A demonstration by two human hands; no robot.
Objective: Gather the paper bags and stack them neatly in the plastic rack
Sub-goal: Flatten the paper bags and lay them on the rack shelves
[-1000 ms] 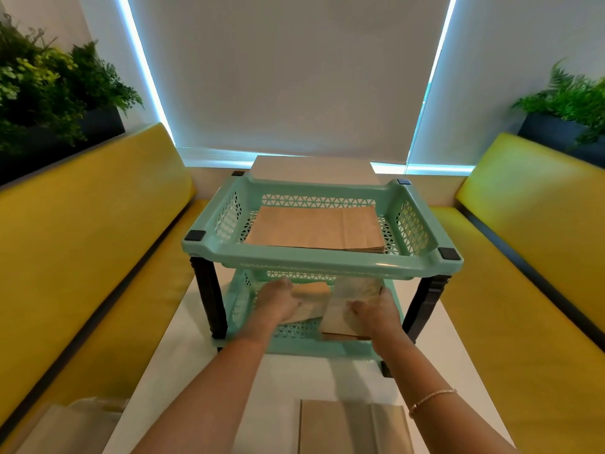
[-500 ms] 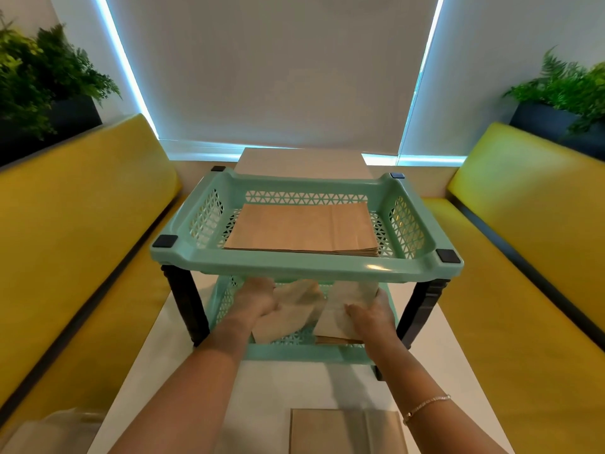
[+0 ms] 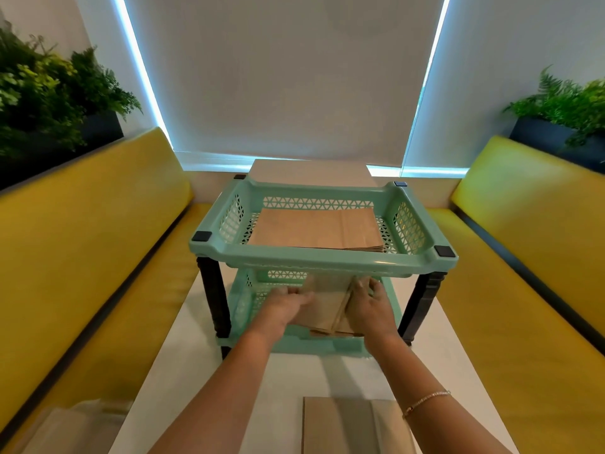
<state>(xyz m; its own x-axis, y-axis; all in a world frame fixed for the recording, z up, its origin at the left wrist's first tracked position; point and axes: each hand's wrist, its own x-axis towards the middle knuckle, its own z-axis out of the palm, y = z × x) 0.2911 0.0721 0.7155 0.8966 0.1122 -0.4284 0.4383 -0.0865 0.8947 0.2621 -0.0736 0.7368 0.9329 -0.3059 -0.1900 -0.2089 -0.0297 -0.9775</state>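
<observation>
Hands reach into the lower of the two tiers of the mint plastic rack on the white tabletop. The left hand and right hand each grip a side of a brown paper bag held between them, above a small pile there. A neat stack of bags fills the upper tier. One more bag lies nearest me. No writing shows.
</observation>
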